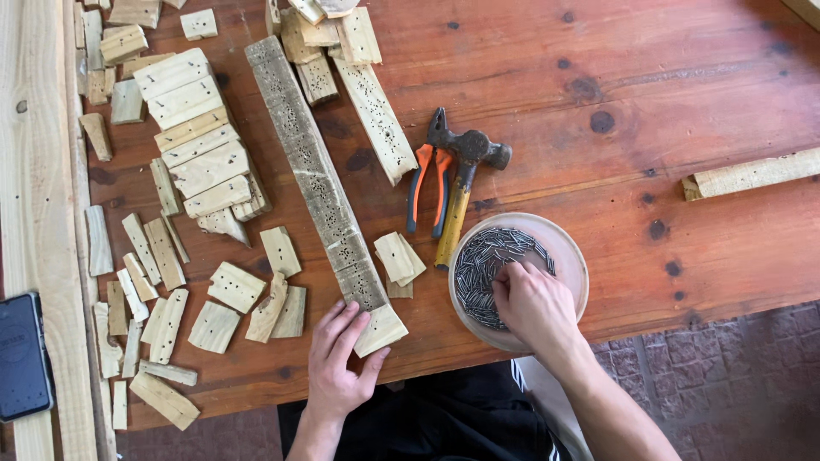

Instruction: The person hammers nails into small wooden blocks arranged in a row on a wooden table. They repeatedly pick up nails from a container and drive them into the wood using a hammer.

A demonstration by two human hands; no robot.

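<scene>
The left hand (340, 358) was laid flat and open on a small wood block (381, 329) at the near end of the long strip (318, 175), whose axis was directed to eleven o'clock. The right hand (531, 305), fingers curled, was dipped into the nails (480, 269) in the bowl (574, 256), at three o'clock from the block; whether a nail was pinched could not be told.

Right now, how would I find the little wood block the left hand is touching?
Start at the long strip of wood full of holes lying slantwise across the red-brown table. Follow it to its near end, where the left hand rests. The block under those fingers is pale and plain, unlike the hole-dotted pieces nearby.
</scene>
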